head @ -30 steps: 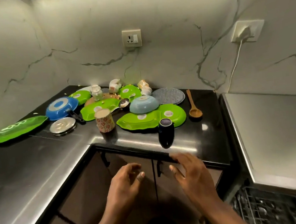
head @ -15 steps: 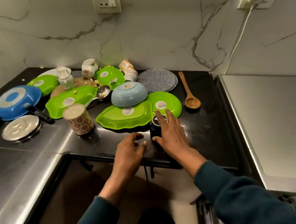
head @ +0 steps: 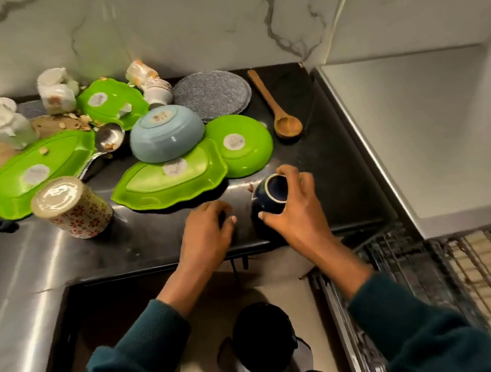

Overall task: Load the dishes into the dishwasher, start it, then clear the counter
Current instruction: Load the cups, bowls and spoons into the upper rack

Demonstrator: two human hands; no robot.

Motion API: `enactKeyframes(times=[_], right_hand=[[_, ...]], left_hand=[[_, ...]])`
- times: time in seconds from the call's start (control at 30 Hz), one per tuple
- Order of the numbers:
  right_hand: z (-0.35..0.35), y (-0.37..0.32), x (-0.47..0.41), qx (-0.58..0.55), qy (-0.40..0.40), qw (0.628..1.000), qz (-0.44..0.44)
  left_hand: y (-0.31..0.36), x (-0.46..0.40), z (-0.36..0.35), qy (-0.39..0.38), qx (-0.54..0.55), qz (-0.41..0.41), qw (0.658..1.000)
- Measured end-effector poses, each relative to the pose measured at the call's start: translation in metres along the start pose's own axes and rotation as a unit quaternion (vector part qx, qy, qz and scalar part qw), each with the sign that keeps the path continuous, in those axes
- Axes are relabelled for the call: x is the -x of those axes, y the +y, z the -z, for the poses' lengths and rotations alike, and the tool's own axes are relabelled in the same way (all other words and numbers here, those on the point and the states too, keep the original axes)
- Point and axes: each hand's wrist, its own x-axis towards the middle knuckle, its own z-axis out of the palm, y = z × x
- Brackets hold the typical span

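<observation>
My right hand (head: 297, 210) grips a dark blue cup (head: 271, 195) at the counter's front edge, fingers curled round its rim and side; the cup is tilted. My left hand (head: 205, 231) rests on the black counter (head: 326, 159) just left of the cup, fingers loosely bent, holding nothing. Behind them lie a green leaf-shaped plate (head: 170, 178), a round green plate (head: 244, 143), an upturned light blue bowl (head: 166, 133) and a floral cup (head: 74, 208). The open dishwasher's wire rack (head: 429, 272) shows at lower right.
A wooden spoon (head: 279, 112) and a grey round mat (head: 213, 93) lie at the back right. More green plates (head: 37, 174), white cups (head: 55, 90), a metal spoon (head: 109, 139) and crumbs crowd the back left. The dishwasher top (head: 428, 124) stands to the right.
My right hand has closed round the dark blue cup and tipped it. My left hand came forward onto the counter beside it. The view moved closer and lower.
</observation>
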Motion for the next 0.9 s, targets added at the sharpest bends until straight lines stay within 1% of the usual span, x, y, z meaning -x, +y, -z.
enactKeyframes(times=[0.17,0.37,0.43,0.57,0.7,0.83,0.9], right_hand=[[0.033,0.027,0.054,-0.015,0.069,0.995,-0.067],[0.069,0.068,0.116,0.01,0.108,0.981,-0.162],[0.081,0.086,0.141,0.0,0.116,0.974,-0.192],[0.103,0.127,0.196,-0.023,0.127,0.961,-0.245],[0.122,0.174,0.251,-0.045,0.132,0.934,-0.329],[0.144,0.214,0.293,-0.06,0.151,0.915,-0.37],[0.153,0.235,0.307,-0.059,0.154,0.907,-0.387]], left_hand=[[0.037,0.009,-0.034,-0.033,-0.005,-0.103,0.994],[0.08,0.04,-0.068,-0.063,0.014,-0.209,0.976],[0.093,0.057,-0.085,-0.094,0.001,-0.237,0.967],[0.116,0.09,-0.13,-0.183,0.003,-0.263,0.947],[0.141,0.123,-0.187,-0.267,-0.019,-0.275,0.923],[0.165,0.143,-0.246,-0.337,-0.063,-0.316,0.885],[0.174,0.148,-0.277,-0.359,-0.081,-0.334,0.868]])
